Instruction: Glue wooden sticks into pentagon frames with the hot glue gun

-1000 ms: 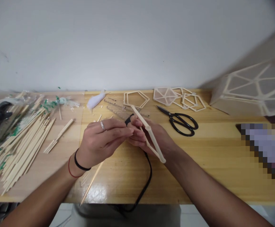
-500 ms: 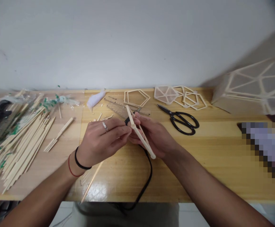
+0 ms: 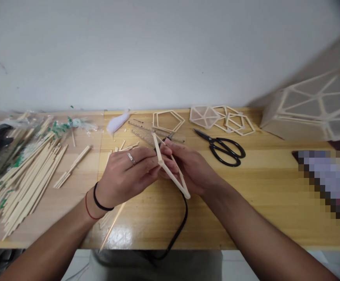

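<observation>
Above the middle of the table, both hands have hold of a small frame of pale wooden sticks [image 3: 174, 178], tilted so that I see it nearly edge-on. My left hand [image 3: 134, 168], with a ring on one finger, pinches the frame's left side near a joint. My right hand [image 3: 191, 166] grips it from the right, fingers curled behind the sticks. Part of the frame is hidden by the fingers. Behind the hands lies a clear ruler [image 3: 143, 133], and a black cord [image 3: 183, 224] runs down below them to the table's front edge.
Black-handled scissors [image 3: 225, 150] lie to the right. Pentagon stick frames [image 3: 168, 121] and a covered pentagon [image 3: 205, 117] rest at the back. A large covered stick structure [image 3: 313, 105] stands far right, a blurred-out flat object [image 3: 328, 183] before it. Many loose sticks [image 3: 35, 183] cover the left.
The stick frame has turned a little in my hands, so its opening shows wider. Its lower corner has shifted slightly left and down. The hands have hardly moved.
</observation>
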`<state>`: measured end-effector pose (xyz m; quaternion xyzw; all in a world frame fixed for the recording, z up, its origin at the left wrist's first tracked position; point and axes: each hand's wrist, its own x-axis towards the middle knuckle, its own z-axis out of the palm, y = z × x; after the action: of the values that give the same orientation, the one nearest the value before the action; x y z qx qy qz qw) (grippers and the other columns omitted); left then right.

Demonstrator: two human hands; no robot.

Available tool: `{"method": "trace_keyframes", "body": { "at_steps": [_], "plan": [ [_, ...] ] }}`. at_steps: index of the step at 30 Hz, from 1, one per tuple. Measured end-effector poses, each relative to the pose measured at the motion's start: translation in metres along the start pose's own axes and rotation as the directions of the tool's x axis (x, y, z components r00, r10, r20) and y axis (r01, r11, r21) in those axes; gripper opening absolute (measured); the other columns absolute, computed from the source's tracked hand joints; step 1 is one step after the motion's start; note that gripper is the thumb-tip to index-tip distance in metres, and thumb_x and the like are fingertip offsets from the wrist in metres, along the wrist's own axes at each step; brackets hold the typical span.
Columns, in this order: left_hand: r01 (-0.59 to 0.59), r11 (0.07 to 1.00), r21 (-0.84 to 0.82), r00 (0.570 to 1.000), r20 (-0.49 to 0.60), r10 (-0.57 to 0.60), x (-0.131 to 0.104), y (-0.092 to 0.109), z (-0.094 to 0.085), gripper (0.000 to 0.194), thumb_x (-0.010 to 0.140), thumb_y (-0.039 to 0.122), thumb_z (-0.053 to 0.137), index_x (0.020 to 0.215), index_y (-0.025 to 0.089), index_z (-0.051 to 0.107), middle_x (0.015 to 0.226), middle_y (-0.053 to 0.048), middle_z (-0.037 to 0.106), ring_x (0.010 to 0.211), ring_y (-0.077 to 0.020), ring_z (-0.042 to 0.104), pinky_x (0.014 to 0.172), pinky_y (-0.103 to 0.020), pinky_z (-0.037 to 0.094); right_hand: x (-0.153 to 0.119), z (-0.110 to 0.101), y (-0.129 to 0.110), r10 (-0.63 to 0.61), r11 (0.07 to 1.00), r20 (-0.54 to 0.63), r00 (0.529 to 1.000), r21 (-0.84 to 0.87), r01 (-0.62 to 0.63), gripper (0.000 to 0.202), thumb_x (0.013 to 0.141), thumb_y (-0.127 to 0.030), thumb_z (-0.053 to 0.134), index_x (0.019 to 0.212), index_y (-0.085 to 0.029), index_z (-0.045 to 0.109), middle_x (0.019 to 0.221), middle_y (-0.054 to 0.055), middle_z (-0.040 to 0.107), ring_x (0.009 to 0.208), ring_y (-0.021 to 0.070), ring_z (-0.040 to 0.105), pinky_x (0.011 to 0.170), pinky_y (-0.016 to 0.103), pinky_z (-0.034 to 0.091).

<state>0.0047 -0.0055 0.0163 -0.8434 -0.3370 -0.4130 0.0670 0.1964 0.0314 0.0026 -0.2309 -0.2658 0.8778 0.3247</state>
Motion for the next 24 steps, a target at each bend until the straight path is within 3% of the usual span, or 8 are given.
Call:
{"method": "trace_keyframes", "body": {
  "at_steps": [8, 13, 16, 20, 22, 24],
  "plan": [
    [0.054, 0.997, 0.049, 0.998, 0.017, -0.055, 0.001, 0.004, -0.002, 0.010, 0.094, 0.011, 0.069, 0.098, 0.020, 0.069, 0.092, -0.002, 0.080, 0.074, -0.0118, 0.075, 0.066, -0.022, 0.055, 0.001, -0.001, 0.001, -0.006, 0.999, -0.013, 1.000, -0.032, 0.005, 0.035, 0.102, -0.039, 0.069, 0.077, -0.019, 0.056, 0.059, -0.005, 0.047, 0.049, 0.0082, 0.035, 0.047, 0.018, 0.035],
    [0.220, 0.959, -0.181, 0.975, 0.046, -0.215, 0.005, 0.006, -0.004, 0.008, 0.096, 0.011, 0.068, 0.094, 0.019, 0.070, 0.089, -0.003, 0.077, 0.074, -0.0116, 0.070, 0.066, -0.023, 0.054, 0.002, 0.000, 0.001, -0.106, 0.991, -0.009, 0.994, -0.087, 0.104, 0.037, 0.100, -0.043, 0.071, 0.076, -0.021, 0.055, 0.058, -0.005, 0.046, 0.050, 0.0102, 0.035, 0.048, 0.022, 0.034],
    [0.437, 0.828, -0.352, 0.900, 0.181, -0.398, 0.008, 0.007, -0.004, 0.013, 0.100, 0.018, 0.066, 0.089, 0.017, 0.072, 0.079, -0.002, 0.074, 0.066, -0.0104, 0.063, 0.060, -0.022, 0.050, 0.002, 0.002, 0.003, -0.219, 0.965, 0.011, 0.976, -0.145, 0.219, 0.038, 0.100, -0.046, 0.072, 0.076, -0.022, 0.055, 0.059, -0.004, 0.050, 0.052, 0.0118, 0.039, 0.053, 0.025, 0.037],
    [0.694, 0.549, -0.466, 0.718, 0.394, -0.574, 0.011, 0.009, -0.004, 0.025, 0.101, 0.033, 0.068, 0.083, 0.016, 0.073, 0.069, 0.000, 0.067, 0.061, -0.0104, 0.059, 0.054, -0.022, 0.045, 0.001, -0.001, 0.006, -0.335, 0.896, 0.048, 0.941, -0.295, 0.334, 0.043, 0.100, -0.055, 0.071, 0.077, -0.023, 0.055, 0.064, -0.003, 0.054, 0.059, 0.0148, 0.046, 0.059, 0.029, 0.039],
    [0.734, 0.448, -0.511, 0.672, 0.450, -0.588, 0.011, 0.009, -0.003, 0.028, 0.099, 0.037, 0.070, 0.081, 0.017, 0.071, 0.064, 0.002, 0.062, 0.057, -0.0097, 0.055, 0.053, -0.021, 0.043, 0.001, -0.004, 0.007, -0.359, 0.857, 0.072, 0.931, -0.371, 0.359, 0.043, 0.104, -0.057, 0.066, 0.079, -0.023, 0.056, 0.065, -0.003, 0.056, 0.061, 0.0158, 0.049, 0.061, 0.031, 0.039],
    [0.740, 0.398, -0.542, 0.661, 0.480, -0.577, 0.011, 0.008, -0.002, 0.029, 0.099, 0.038, 0.070, 0.080, 0.017, 0.069, 0.064, 0.003, 0.059, 0.057, -0.0090, 0.053, 0.053, -0.021, 0.042, 0.001, -0.007, 0.007, -0.376, 0.817, 0.095, 0.922, -0.435, 0.378, 0.043, 0.108, -0.057, 0.059, 0.082, -0.023, 0.057, 0.066, -0.002, 0.057, 0.062, 0.0159, 0.051, 0.063, 0.031, 0.040]
  ]
}}
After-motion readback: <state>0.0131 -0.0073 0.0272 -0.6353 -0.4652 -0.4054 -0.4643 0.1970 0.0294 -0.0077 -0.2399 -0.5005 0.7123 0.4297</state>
